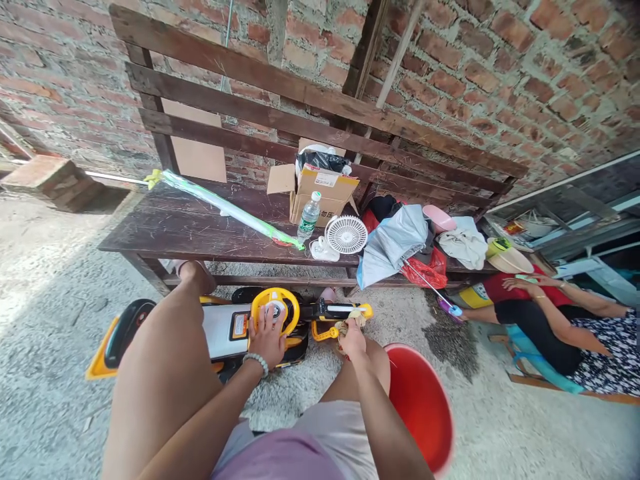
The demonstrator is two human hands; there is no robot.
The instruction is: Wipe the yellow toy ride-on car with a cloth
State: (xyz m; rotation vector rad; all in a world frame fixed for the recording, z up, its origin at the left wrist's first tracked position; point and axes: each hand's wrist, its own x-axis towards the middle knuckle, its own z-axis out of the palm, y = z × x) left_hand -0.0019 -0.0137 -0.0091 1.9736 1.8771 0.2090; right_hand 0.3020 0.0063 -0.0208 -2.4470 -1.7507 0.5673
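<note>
Hands, toy car, concrete floor, brick wall

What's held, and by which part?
Right hand: a crumpled, tan, cloth-like piece, exact part unclear. Left hand rests, fingers spread, on the yellow, round plastic steering wheel.

1. Ride-on toy car: pale grey body with yellow and black parts, standing upright on concrete ground, its length running sideways across the view, partly covered.
2. Steering wheel: yellow rim, pale hub with a round dark emblem, facing up near the middle of the car.
3. Front arm: black with a white strip and yellow tip, pointing right, a yellow lever beside it.
4. Cloth: yellowish tan, crumpled, bunched up at the arm near its tip.
</note>
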